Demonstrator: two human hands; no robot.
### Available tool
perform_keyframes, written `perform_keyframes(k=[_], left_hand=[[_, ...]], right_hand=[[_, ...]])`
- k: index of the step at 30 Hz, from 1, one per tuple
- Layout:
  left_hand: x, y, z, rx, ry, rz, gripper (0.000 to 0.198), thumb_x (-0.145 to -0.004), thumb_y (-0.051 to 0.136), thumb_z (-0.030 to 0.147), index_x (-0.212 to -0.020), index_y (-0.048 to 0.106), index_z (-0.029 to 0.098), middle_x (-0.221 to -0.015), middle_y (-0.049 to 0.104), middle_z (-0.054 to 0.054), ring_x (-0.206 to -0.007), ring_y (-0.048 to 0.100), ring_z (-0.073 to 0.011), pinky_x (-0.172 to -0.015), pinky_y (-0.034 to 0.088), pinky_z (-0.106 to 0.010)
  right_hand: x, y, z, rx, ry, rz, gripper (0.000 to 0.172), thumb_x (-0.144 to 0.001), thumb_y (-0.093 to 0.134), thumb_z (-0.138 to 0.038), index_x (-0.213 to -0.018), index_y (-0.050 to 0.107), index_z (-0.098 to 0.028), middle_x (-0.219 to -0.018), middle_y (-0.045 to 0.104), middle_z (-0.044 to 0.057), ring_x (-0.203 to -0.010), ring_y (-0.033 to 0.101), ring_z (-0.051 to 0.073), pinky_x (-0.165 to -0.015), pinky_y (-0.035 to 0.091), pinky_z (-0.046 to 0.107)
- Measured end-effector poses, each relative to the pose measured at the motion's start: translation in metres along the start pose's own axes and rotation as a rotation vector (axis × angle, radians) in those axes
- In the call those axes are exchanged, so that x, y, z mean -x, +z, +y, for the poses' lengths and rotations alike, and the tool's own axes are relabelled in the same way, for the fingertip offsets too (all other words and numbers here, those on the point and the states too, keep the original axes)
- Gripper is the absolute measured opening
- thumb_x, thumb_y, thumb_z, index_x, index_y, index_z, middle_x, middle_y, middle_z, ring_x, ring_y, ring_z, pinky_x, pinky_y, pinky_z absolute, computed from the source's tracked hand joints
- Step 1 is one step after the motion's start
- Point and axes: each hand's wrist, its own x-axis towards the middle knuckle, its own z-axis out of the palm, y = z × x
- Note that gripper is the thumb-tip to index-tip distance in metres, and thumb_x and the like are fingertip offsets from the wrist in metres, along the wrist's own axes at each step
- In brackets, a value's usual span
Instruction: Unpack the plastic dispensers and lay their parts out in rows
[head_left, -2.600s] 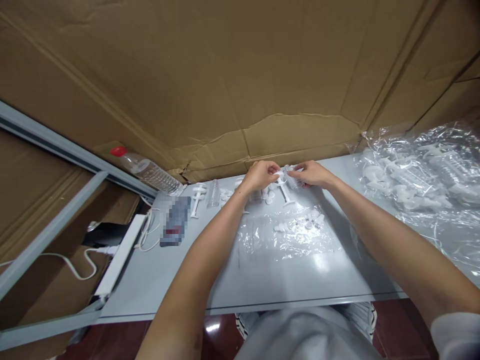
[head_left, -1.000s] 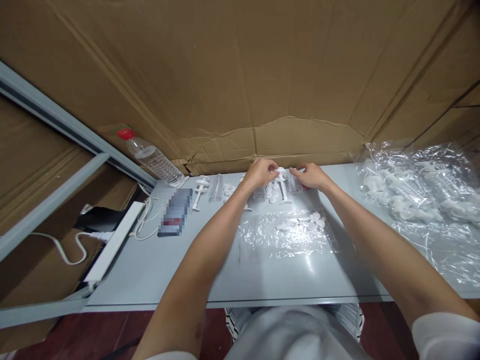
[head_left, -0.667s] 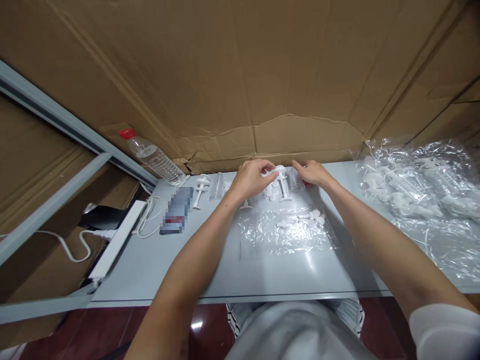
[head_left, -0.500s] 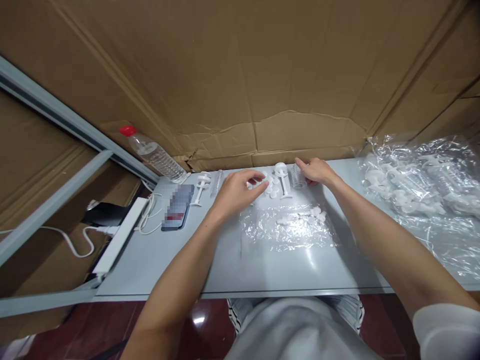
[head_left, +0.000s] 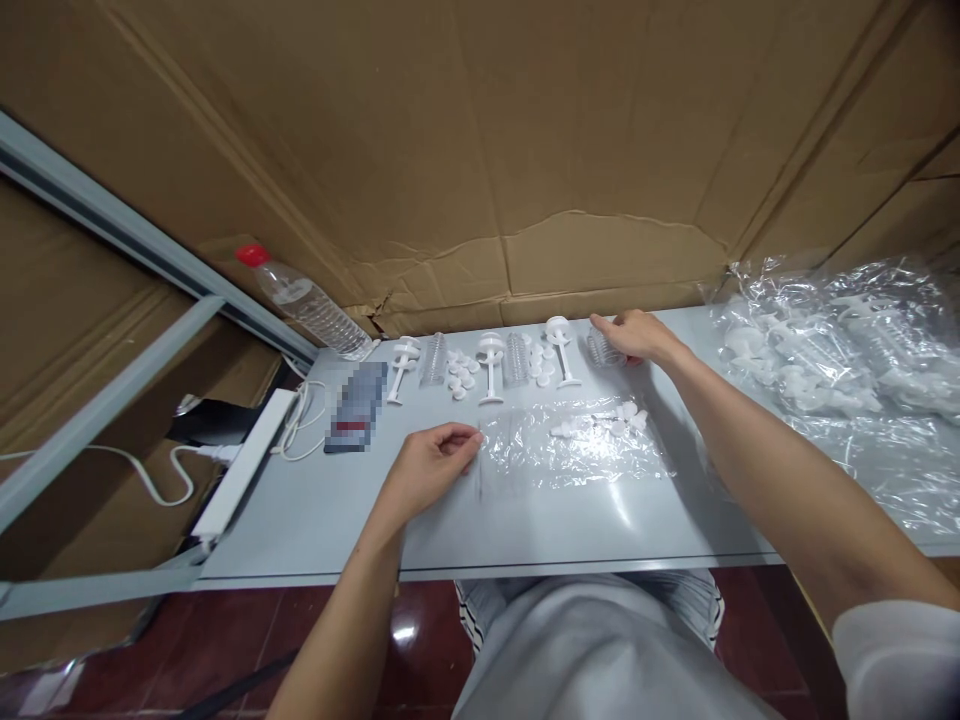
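Rests the left hand (head_left: 435,465) at the left edge of a clear flat bag (head_left: 517,452), thumb and fingertips drawn nearly together; cannot tell whether nipping the film or only touching it; lays the right hand (head_left: 643,335) over the right-end coil (head_left: 598,352), clear and near the back of the grey table (head_left: 315,520), with thumb stretched out and fingers curled, partly hidden; cannot tell how firmly gripping; shows, leftward from that coil, a white stemmed part (head_left: 561,352), a cluster of small white pieces (head_left: 540,364), a middle coil (head_left: 516,360), a middle stemmed part (head_left: 491,368), another white cluster (head_left: 460,375), a left coil (head_left: 433,360) and a left stemmed part (head_left: 403,370); has more small pieces (head_left: 630,420) at the flat bag, on or under the film, impossible to say which; includes, far right, crumpled clear bags (head_left: 810,350) with white parts inside; includes, far left, a red-capped bottle (head_left: 311,308), tilted, near a pixelated dark slab (head_left: 357,408), a white cable (head_left: 300,440) and a white strip (head_left: 244,465)
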Motion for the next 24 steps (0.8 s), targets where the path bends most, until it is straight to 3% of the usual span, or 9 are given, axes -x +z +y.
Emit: perform_keyframes(k=[4,7,17,21,24], left_hand=[[0.002,0.005,-0.006,0.061,-0.016,-0.089,0.046,-0.080,0.075,0.061,-0.093,0.078,0.016,-0.071,0.070,-0.002,-0.061,0.063,-0.0152,-0.066,0.056,-0.030],[0.001,0.006,-0.011,0.047,-0.008,-0.085,0.046,-0.082,0.074,0.061,-0.094,0.079,0.017,-0.073,0.069,-0.001,-0.060,0.057,-0.0131,-0.063,0.052,-0.027],[-0.006,0.007,-0.021,0.004,0.007,-0.092,0.047,-0.085,0.072,0.062,-0.097,0.080,0.018,-0.080,0.072,-0.003,-0.068,0.060,-0.0159,-0.062,0.049,-0.026],[-0.006,0.006,-0.021,0.008,0.024,-0.092,0.045,-0.086,0.071,0.061,-0.096,0.080,0.019,-0.081,0.073,-0.003,-0.069,0.061,-0.0158,-0.063,0.049,-0.026],[-0.007,0.006,-0.022,0.012,0.029,-0.088,0.043,-0.087,0.070,0.060,-0.098,0.080,0.019,-0.082,0.073,-0.002,-0.069,0.062,-0.0153,-0.063,0.050,-0.026]], right_hand=[[0.002,0.001,-0.001,0.032,0.023,-0.014,0.048,-0.088,0.067,-0.065,-0.083,0.070,-0.017,-0.074,0.072,0.009,-0.059,0.070,0.023,-0.062,0.051,0.032],[0.004,0.001,-0.002,0.044,0.029,-0.014,0.042,-0.083,0.074,-0.059,-0.075,0.066,-0.019,-0.066,0.068,0.007,-0.058,0.069,0.022,-0.062,0.050,0.031],[0.016,0.003,-0.020,-0.005,-0.057,-0.041,0.048,-0.085,0.072,-0.060,-0.061,0.055,-0.023,-0.060,0.065,0.005,-0.062,0.067,0.020,-0.064,0.049,0.029],[0.015,0.006,-0.022,0.001,-0.050,-0.024,0.043,-0.083,0.075,-0.058,-0.065,0.060,-0.022,-0.061,0.066,0.006,-0.061,0.067,0.021,-0.063,0.049,0.030],[0.019,0.004,-0.020,0.002,-0.063,0.042,0.039,-0.084,0.074,-0.058,-0.084,0.068,-0.020,-0.072,0.071,0.006,-0.072,0.070,0.022,-0.067,0.047,0.030]])
